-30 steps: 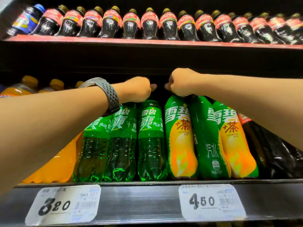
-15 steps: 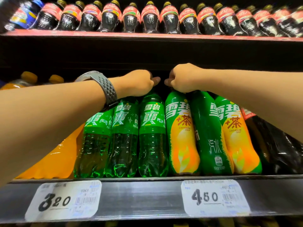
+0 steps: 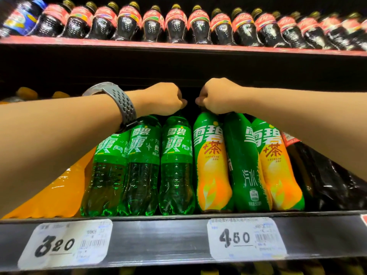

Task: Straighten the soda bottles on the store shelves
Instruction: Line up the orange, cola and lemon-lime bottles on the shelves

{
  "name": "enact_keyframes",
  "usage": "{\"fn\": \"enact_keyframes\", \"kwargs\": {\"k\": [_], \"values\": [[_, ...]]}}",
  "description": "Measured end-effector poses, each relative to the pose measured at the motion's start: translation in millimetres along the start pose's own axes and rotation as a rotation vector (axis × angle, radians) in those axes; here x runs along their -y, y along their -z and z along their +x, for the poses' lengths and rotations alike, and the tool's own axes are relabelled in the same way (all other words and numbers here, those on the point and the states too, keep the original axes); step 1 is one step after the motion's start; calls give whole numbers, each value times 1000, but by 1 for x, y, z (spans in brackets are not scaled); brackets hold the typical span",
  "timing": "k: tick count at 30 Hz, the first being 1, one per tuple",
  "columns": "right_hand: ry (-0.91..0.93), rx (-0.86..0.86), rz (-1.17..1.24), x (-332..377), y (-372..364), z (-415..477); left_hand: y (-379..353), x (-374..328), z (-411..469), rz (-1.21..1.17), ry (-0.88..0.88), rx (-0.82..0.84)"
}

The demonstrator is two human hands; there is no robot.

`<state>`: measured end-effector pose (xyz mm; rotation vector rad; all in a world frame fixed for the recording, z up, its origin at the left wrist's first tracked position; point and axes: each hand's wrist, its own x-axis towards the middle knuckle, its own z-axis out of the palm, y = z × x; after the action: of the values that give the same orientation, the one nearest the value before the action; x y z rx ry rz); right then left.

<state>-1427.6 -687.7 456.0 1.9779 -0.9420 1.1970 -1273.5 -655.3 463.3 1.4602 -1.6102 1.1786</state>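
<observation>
2 fists at 12 o'clock: left hand (image 3: 162,100) clamps the green Sprite bottle (image 3: 176,167) by its neck, right hand (image 3: 216,96) clamps the Sprite tea bottle (image 3: 212,169).

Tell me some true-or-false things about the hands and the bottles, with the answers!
1. The left hand has a grey watch on its wrist. True.
2. The top shelf holds orange drinks. False: it holds dark cola bottles with red labels.
3. The left hand grips the top of a clear green bottle, and the right hand grips the top of a yellow-and-green bottle. True.
4. The price tag under the clear green bottle says 450. False: that one is the 320 tag; the 450 tag sits further right.
</observation>
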Motion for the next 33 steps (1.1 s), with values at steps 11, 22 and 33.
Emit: {"fn": "enact_keyframes", "kwargs": {"k": [11,22,33], "values": [[27,20,16,-1,-3,1,2,-4,-1,30,2,-3],[9,-127,-47,-71,30,-21,-11,-67,20,-62,-167,-208],[46,-85,-154,-113,23,-34,-28,-106,42,3,-2,-137]]}}
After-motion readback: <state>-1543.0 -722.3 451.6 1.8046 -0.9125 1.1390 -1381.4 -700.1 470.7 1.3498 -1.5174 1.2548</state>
